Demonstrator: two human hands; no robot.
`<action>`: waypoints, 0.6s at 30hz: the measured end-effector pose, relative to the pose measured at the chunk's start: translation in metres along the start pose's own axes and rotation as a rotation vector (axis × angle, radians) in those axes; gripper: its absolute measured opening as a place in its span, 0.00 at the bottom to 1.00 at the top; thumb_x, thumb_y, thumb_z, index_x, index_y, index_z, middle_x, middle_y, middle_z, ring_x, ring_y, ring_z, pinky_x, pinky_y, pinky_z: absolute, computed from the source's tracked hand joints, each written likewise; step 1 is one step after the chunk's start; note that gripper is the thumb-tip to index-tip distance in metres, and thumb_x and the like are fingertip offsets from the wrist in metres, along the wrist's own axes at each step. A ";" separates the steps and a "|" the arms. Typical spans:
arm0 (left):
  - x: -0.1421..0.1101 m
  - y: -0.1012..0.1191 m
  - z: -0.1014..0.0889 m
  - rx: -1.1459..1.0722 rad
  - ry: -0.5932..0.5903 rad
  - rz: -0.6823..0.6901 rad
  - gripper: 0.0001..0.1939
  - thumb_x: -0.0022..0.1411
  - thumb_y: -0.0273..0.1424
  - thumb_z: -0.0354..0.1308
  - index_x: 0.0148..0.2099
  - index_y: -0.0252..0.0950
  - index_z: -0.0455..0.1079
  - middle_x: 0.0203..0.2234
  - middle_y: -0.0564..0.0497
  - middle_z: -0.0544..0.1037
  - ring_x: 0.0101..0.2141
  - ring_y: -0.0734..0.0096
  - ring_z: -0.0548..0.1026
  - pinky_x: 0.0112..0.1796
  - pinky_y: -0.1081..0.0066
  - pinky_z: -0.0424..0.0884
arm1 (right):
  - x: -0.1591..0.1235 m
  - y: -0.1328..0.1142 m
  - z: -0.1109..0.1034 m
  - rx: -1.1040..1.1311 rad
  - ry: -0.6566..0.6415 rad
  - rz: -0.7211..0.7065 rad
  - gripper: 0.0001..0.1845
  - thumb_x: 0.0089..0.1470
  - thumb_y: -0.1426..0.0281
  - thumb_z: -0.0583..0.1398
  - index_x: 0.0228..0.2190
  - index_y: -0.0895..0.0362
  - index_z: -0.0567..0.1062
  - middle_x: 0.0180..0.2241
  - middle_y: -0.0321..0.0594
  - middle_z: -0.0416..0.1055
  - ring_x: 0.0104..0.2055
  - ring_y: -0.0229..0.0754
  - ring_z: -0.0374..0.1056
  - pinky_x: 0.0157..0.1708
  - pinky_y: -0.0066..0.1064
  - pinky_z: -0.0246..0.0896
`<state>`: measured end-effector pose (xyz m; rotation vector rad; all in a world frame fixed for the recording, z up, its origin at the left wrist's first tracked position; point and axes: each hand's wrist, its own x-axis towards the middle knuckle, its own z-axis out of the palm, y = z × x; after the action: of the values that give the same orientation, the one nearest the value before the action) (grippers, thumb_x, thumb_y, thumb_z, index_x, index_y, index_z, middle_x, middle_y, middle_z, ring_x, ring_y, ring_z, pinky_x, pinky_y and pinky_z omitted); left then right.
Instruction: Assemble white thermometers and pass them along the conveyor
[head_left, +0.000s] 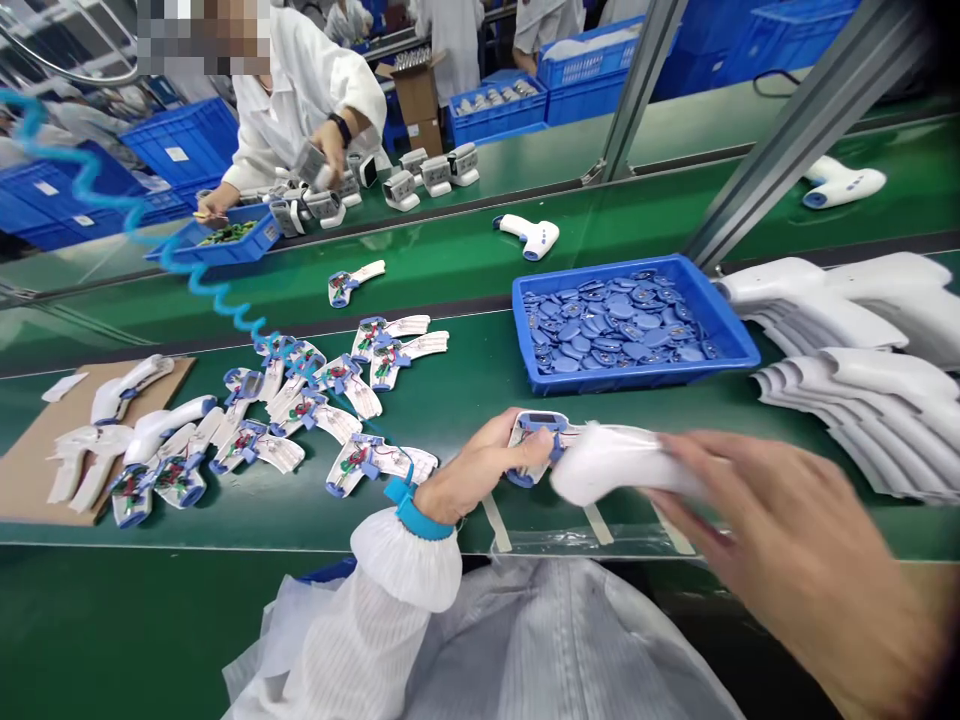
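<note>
Along the green bench in front of the wearer, the head view shows both hands working low near its edge. The left hand, a blue wrist strap around its wrist, is closed on a thermometer half with a blue display frame. The right hand is wrapped around a white thermometer shell, held against that half just above the bench. Motion blur softens the shell, so I can't be sure whether the two parts are fully seated together.

To the left, a loose group of board-fitted halves lies on the bench, and a few pieces on a cardboard sheet look already paired with shells. To the right, stacked white shells stand in two piles beside a blue tray heaped with blue discs. Many halves and shells therefore lie unjoined, with only a few put together. Across the far bench, a co-worker's hand holds a white device above a row of similar units.
</note>
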<state>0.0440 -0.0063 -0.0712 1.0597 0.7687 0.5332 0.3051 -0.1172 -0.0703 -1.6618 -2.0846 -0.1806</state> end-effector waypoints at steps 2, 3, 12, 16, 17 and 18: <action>0.000 -0.003 0.003 0.078 0.017 0.021 0.30 0.57 0.48 0.72 0.53 0.34 0.73 0.44 0.45 0.78 0.43 0.64 0.74 0.41 0.69 0.68 | 0.025 -0.029 0.008 -0.101 0.034 -0.164 0.15 0.69 0.65 0.56 0.54 0.50 0.75 0.46 0.49 0.79 0.47 0.55 0.74 0.48 0.49 0.62; 0.000 -0.004 0.005 0.125 0.041 0.025 0.30 0.55 0.46 0.74 0.52 0.33 0.74 0.43 0.45 0.78 0.42 0.63 0.74 0.41 0.69 0.68 | 0.035 -0.038 0.013 -0.146 0.029 -0.216 0.16 0.69 0.66 0.56 0.54 0.53 0.75 0.47 0.50 0.79 0.49 0.55 0.74 0.49 0.49 0.63; -0.008 0.000 0.018 0.537 0.192 0.131 0.21 0.59 0.49 0.69 0.39 0.36 0.73 0.31 0.51 0.77 0.32 0.68 0.71 0.34 0.69 0.65 | 0.056 -0.027 0.015 0.492 -0.557 0.150 0.14 0.61 0.54 0.65 0.40 0.51 0.78 0.30 0.34 0.77 0.26 0.40 0.68 0.25 0.31 0.57; -0.005 -0.007 0.020 0.571 0.229 0.105 0.24 0.56 0.51 0.71 0.33 0.37 0.69 0.26 0.54 0.73 0.28 0.71 0.68 0.29 0.70 0.60 | 0.058 -0.022 0.002 0.801 -0.737 0.250 0.14 0.64 0.55 0.62 0.43 0.52 0.78 0.28 0.33 0.73 0.27 0.38 0.62 0.24 0.30 0.56; -0.004 -0.009 0.019 0.520 0.197 0.112 0.23 0.56 0.50 0.71 0.37 0.37 0.70 0.30 0.52 0.76 0.30 0.69 0.70 0.30 0.70 0.62 | 0.058 -0.022 0.001 0.841 -0.749 0.285 0.16 0.64 0.55 0.62 0.47 0.51 0.78 0.29 0.33 0.73 0.27 0.38 0.62 0.25 0.29 0.56; -0.005 -0.010 0.019 0.471 0.178 0.125 0.24 0.55 0.49 0.72 0.42 0.37 0.72 0.35 0.50 0.79 0.34 0.67 0.73 0.33 0.70 0.66 | 0.057 -0.021 -0.001 0.863 -0.752 0.317 0.19 0.64 0.55 0.62 0.51 0.51 0.77 0.31 0.34 0.74 0.28 0.38 0.63 0.25 0.29 0.57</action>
<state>0.0558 -0.0244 -0.0738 1.5167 1.0195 0.5726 0.2759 -0.0723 -0.0408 -1.5354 -1.8304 1.4217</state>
